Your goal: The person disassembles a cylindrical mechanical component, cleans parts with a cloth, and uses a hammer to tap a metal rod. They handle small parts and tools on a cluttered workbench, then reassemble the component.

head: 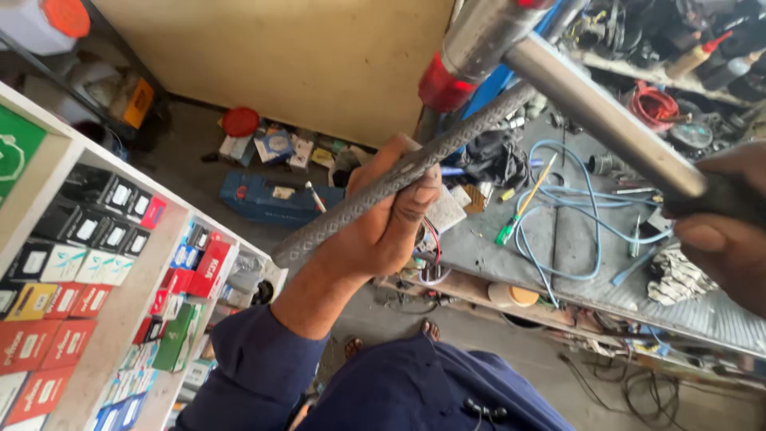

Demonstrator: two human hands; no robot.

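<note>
Shelving of pale board (120, 319) filled the left of the scene, packed with small red, black, white and blue cartons (56, 263). To the right ran a long grey metal workbench (574, 239), littered with a looping light-blue cable (594, 215), a green-handled screwdriver (519, 211) and a striped rag (674, 275). A dark blue plastic tool case (267, 199) lay on the grey floor at the far side, near a tan wall.

Across the top we saw a thick shiny steel tube (590, 104) with a red band (443, 84) at its far end, slanting down to the right. Our right hand (730, 231) was closed on the tube's black end at the right edge, fingers wrapped over it.

Beneath it ran a long grey textured rubber grip sleeve (399, 179), slanting from near left up toward the red band. Our left hand (383, 215), in a navy sleeve (255, 375), was clenched around the sleeve's middle, thumb pressed along its underside.
</note>
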